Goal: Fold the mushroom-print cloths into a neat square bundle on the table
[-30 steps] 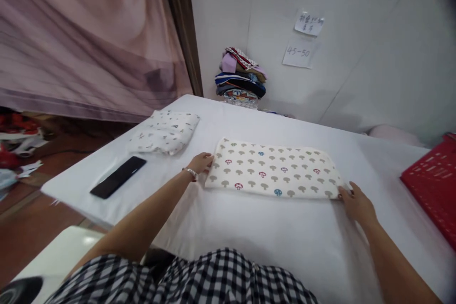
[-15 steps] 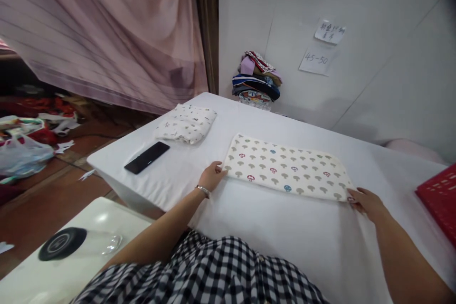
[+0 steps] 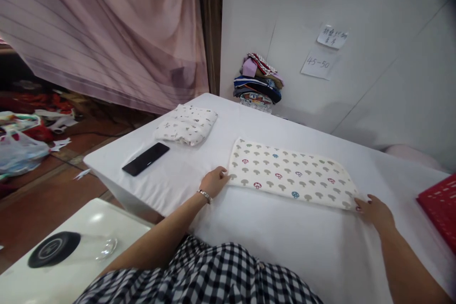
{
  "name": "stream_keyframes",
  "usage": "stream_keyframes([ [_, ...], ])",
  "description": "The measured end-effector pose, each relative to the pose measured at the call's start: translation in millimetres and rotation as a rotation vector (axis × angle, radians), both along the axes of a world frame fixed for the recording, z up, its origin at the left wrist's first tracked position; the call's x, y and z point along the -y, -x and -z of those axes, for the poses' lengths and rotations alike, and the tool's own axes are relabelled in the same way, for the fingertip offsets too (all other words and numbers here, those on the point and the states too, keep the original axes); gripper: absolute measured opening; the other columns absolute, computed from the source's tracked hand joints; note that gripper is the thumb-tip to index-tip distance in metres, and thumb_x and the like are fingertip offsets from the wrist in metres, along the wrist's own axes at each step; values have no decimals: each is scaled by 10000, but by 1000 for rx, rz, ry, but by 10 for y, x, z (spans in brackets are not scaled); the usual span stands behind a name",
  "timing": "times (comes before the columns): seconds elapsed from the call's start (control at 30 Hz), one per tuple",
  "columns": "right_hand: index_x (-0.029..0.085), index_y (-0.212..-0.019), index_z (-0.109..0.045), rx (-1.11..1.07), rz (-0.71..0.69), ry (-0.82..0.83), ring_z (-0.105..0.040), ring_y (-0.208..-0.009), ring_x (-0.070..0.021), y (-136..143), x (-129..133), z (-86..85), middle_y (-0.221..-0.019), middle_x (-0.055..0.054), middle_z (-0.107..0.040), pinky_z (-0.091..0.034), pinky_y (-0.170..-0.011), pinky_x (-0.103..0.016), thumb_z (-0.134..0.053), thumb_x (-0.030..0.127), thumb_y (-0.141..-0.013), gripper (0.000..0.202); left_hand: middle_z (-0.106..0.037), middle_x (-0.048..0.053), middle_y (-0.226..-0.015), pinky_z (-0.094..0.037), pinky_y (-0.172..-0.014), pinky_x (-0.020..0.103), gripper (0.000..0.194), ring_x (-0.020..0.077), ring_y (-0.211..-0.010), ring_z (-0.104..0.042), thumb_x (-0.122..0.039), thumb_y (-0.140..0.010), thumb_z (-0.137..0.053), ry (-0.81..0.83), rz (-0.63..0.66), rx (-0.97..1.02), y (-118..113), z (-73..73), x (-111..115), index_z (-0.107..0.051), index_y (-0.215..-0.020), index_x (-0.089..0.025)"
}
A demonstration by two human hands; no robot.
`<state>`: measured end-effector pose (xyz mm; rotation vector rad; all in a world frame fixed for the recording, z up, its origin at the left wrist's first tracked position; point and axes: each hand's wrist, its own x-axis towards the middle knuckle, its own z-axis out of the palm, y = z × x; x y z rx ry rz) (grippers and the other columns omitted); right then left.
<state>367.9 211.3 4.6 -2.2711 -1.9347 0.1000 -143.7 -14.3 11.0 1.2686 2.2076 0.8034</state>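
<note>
On the pale side surface (image 3: 123,221), a black disc (image 3: 54,249) bears an unreadable emblem. On the white table (image 3: 285,235), the left hand (image 3: 213,182) pinches the near left corner of a mushroom-print cloth (image 3: 290,171), flat between both hands; it looks light and soft, best taken by its corners. Beyond, the lower paper (image 3: 318,64) reads "45-50", the upper paper (image 3: 332,37) is too blurred, and the right hand (image 3: 378,214) pinches the near right corner.
</note>
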Motion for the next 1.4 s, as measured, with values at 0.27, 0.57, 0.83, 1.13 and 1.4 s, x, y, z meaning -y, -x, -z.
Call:
stream_keyframes([
  [0.27,159,-1243,-509,-34,-554,-222,-346,-1306,-257,1249,327,103,-1378,-124,-434,-301,-1054,-436,-305,471,-865,530,-442,122,-1377,-257,-1086,415,447,258,-1313,-331,-380,-835,-502,-278,252,-341,-166,-38,-566,-501,-1234,-176],
  [0.57,250,-1336,-434,139,-655,-121,-267,-1351,-234,1528,512,377,-1457,-61,-339,-266,-1050,-498,-208,446,-932,502,-227,82,-1506,-164,-1100,497,658,248,-1390,-149,-596,-854,-303,123,323,-462,-112,104,-777,-355,-1371,-193],
  [0.83,259,-1355,-408,147,-665,-148,-263,-1353,-233,1544,509,374,-1462,-58,-329,-267,-1050,-498,-222,437,-939,489,-182,79,-1519,-61,-1127,473,714,250,-1402,-73,-607,-858,-225,82,341,-592,-89,-110,-1484,-309,-1411,-163],
  [1.13,270,-1351,-408,88,-631,6,-230,-1367,-236,1600,503,197,-1473,-59,-307,-231,-1064,-507,-262,443,-928,480,-86,76,-1535,-124,-1114,477,786,265,-1404,-23,-626,-840,-167,185,269,-538,72,154,-1688,-189,-1455,-136],
  [1.4,199,-1423,-272,13,-712,74,-86,-1400,-221,2395,138,-165,-1520,-68,-160,-101,-1105,-494,-243,479,-921,576,-85,80,-1534,-142,-1114,471,807,264,-1404,-30,-616,-841,-164,192,261,-538,56,130,-1690,-183,-1453,-91],
])
